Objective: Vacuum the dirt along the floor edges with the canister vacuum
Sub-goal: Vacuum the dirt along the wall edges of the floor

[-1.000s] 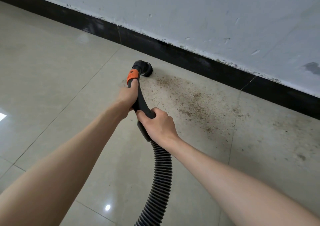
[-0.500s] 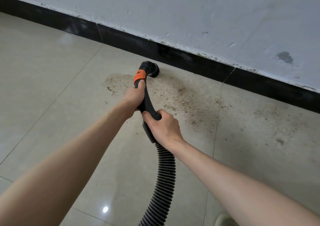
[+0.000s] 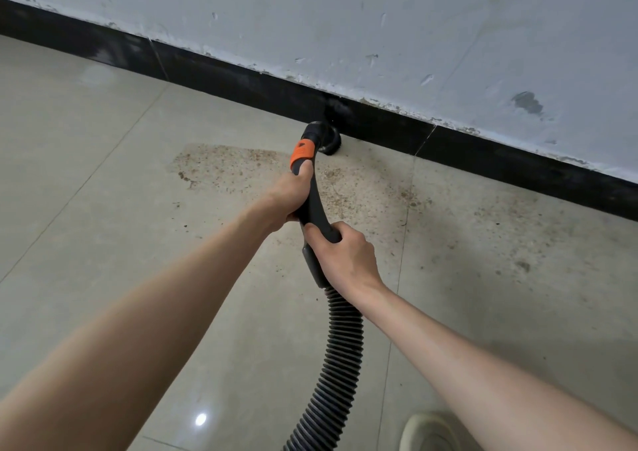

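A black curved vacuum handle [image 3: 314, 205] with an orange collar [image 3: 301, 154] ends in a round black brush nozzle [image 3: 328, 138] that sits on the floor against the black skirting [image 3: 241, 81]. My left hand [image 3: 288, 195] grips the handle just below the orange collar. My right hand [image 3: 345, 257] grips the lower end of the handle, where the ribbed black hose [image 3: 335, 357] begins. Brown dirt [image 3: 238, 164] is strewn over the beige tiles to the left of, under and to the right of the handle. The canister is out of view.
A scuffed white wall [image 3: 379, 19] rises above the skirting, which runs from upper left to right. Fainter dirt specks [image 3: 511, 229] lie on the tile to the right. A pale shoe toe [image 3: 431, 433] shows at the bottom edge, right of the hose.
The nozzle has travelled right along the wall base to touch the skirting, uncovering the dirt patch to its left. Both hands keep their grip. A shoe has come into view.
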Demonstrator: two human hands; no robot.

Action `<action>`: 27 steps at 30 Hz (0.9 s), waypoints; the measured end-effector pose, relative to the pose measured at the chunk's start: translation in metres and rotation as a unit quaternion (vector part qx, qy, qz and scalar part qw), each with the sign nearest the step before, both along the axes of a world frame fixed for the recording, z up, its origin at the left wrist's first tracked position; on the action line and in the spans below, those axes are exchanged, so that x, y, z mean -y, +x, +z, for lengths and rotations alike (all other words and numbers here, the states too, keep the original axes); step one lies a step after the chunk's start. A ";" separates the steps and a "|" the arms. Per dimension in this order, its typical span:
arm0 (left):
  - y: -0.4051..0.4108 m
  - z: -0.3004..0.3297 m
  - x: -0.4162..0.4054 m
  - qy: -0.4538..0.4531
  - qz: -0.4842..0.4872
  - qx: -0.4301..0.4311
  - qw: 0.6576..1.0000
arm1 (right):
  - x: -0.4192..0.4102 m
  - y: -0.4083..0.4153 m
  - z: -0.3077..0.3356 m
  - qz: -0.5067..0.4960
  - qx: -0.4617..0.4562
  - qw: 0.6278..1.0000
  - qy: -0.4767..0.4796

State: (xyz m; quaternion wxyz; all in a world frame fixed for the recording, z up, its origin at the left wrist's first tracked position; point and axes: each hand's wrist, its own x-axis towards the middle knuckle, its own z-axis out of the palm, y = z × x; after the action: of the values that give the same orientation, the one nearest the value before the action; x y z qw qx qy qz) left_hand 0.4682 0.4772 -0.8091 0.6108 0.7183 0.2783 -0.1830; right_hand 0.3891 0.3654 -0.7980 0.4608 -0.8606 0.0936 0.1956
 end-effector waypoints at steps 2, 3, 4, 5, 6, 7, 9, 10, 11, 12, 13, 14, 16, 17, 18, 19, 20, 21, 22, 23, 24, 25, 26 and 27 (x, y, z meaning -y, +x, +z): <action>0.001 -0.002 0.007 -0.003 0.002 -0.002 1.000 | 0.006 0.001 -0.002 0.002 0.004 1.000 -0.008; 0.001 -0.003 0.009 -0.005 0.004 -0.003 1.000 | 0.007 0.002 -0.003 0.005 0.005 1.000 -0.011; 0.001 -0.005 0.009 -0.008 0.005 -0.002 1.000 | 0.008 0.002 -0.003 0.008 0.006 1.000 -0.013; 0.001 -0.005 0.009 -0.008 0.007 -0.001 1.000 | 0.008 0.003 -0.004 0.011 0.006 1.000 -0.013; 0.001 -0.005 0.008 -0.007 0.009 0.000 1.000 | 0.006 0.003 -0.004 0.015 0.006 1.000 -0.015; 0.000 -0.005 0.005 -0.006 0.011 0.000 1.000 | 0.004 0.004 -0.004 0.019 0.005 1.000 -0.017; 0.001 -0.007 -0.004 -0.007 0.021 0.003 1.000 | -0.004 0.006 -0.004 0.031 0.003 0.999 -0.018; 0.001 -0.007 -0.010 -0.007 0.031 0.005 0.999 | -0.009 0.007 -0.004 0.037 0.003 0.999 -0.015; 0.001 -0.007 -0.018 -0.004 0.043 0.006 0.999 | -0.016 0.009 -0.004 0.043 0.001 0.999 -0.010; 0.000 -0.008 -0.027 0.001 0.055 0.008 0.998 | -0.024 0.011 -0.005 0.049 -0.001 0.999 -0.005; 0.000 -0.008 -0.038 0.007 0.068 0.010 0.998 | -0.032 0.013 -0.006 0.057 -0.002 0.998 -0.001; -0.002 -0.007 -0.049 0.011 0.081 0.013 0.997 | -0.042 0.015 -0.007 0.068 -0.002 0.998 -0.001; -0.009 -0.007 -0.072 0.019 0.115 0.013 0.993 | -0.062 0.019 -0.010 0.105 0.002 0.994 -0.011; -0.013 -0.008 -0.084 0.024 0.132 0.011 0.991 | -0.072 0.020 -0.011 0.125 0.005 0.992 -0.018; -0.017 -0.009 -0.096 0.028 0.147 0.010 0.989 | -0.083 0.021 -0.012 0.143 0.009 0.989 -0.024; -0.022 -0.010 -0.108 0.031 0.160 0.009 0.987 | -0.094 0.020 -0.013 0.159 0.013 0.987 -0.032; -0.027 -0.012 -0.119 0.034 0.170 0.009 0.985 | -0.104 0.018 -0.014 0.171 0.018 0.984 -0.038; -0.031 -0.013 -0.130 0.037 0.178 0.009 0.983 | -0.114 0.017 -0.015 0.180 0.023 0.982 -0.042; -0.034 -0.013 -0.139 0.039 0.186 0.009 0.982 | -0.123 0.015 -0.016 0.187 0.028 0.981 -0.044; -0.038 -0.013 -0.147 0.040 0.194 0.008 0.980 | -0.131 0.014 -0.017 0.193 0.029 0.980 -0.045; -0.041 -0.013 -0.153 0.039 0.200 0.007 0.979 | -0.137 0.012 -0.017 0.198 0.029 0.979 -0.047; -0.043 -0.012 -0.159 0.035 0.206 0.008 0.978 | -0.143 0.011 -0.017 0.203 0.026 0.978 -0.048; -0.045 -0.012 -0.163 0.032 0.208 0.012 0.977 | -0.147 0.010 -0.017 0.207 0.024 0.977 -0.049; -0.048 -0.010 -0.167 0.029 0.210 0.014 0.977 | -0.149 0.009 -0.016 0.211 0.023 0.976 -0.050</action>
State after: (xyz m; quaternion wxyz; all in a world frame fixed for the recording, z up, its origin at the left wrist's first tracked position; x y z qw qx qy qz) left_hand 0.4203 0.6437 -0.8194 0.6181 0.6639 0.4196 -0.0322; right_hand 0.3985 0.5149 -0.8143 0.3676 -0.8872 -0.0910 0.2636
